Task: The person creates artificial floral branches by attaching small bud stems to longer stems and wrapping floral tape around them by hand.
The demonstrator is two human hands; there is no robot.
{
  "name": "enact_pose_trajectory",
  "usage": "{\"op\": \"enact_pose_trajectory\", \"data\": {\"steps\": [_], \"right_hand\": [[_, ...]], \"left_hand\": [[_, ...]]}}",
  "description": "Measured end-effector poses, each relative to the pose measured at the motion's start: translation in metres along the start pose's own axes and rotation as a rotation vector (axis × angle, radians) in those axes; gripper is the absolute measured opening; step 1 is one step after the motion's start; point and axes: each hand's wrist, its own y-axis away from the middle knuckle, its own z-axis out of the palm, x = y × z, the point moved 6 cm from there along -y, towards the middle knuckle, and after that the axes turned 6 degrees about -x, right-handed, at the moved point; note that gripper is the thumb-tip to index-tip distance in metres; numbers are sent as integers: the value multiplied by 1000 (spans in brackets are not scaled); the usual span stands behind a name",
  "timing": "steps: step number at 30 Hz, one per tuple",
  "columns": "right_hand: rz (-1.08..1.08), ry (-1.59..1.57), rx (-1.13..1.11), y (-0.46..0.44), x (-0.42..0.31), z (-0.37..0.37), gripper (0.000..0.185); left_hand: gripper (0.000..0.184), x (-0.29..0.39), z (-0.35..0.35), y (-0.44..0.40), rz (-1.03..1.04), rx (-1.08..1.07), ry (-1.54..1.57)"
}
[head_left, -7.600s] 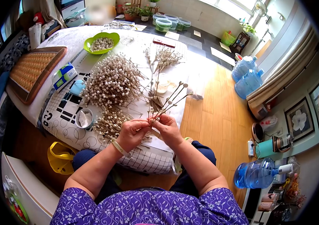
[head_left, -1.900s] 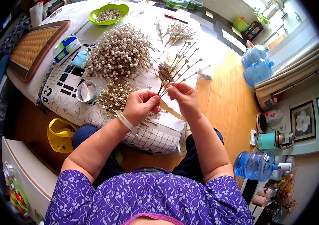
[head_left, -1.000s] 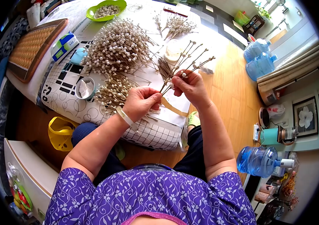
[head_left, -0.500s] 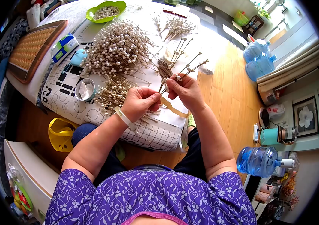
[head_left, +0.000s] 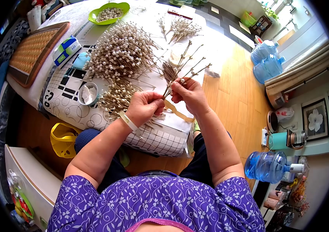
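Your left hand (head_left: 145, 109) is pinched closed on the base of the budded stems (head_left: 166, 94), and your right hand (head_left: 189, 94) closes thumb and fingers on part of them just above. The stems sit between your 2 hands, their tips fanning upward to the far right.

The step in hand looks like setting stems within this small bunch (the exact finger contact is hard to see); the next move calls for a firm left pinch at the base and a light right touch around the buds.

Just beyond your grip lies a brown bundle (head_left: 168, 71). To the left is a pile of short stems (head_left: 115, 96), with a larger white-budded pile (head_left: 120, 52) farther off, then a green bowl (head_left: 125, 7) at the far left.
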Motion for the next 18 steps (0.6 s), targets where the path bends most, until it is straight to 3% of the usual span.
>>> {"op": "enact_pose_trajectory", "data": {"steps": [7, 12, 14, 16, 18], "right_hand": [[43, -130, -19, -3, 3, -1, 14], [24, 7, -131, -5, -15, -9, 22], [-98, 148, 18, -13, -30, -46, 22], [-141, 330, 313, -20, -33, -86, 22], [-184, 436, 389, -32, -26, -104, 15]], "left_hand": [[8, 6, -3, -1, 49, 73, -30], [8, 15, -14, 0, 78, 122, -49], [8, 24, -27, 1, 144, 140, -45], [8, 33, -35, 4, 168, 171, -41], [8, 37, -39, 6, 168, 196, -50]]}}
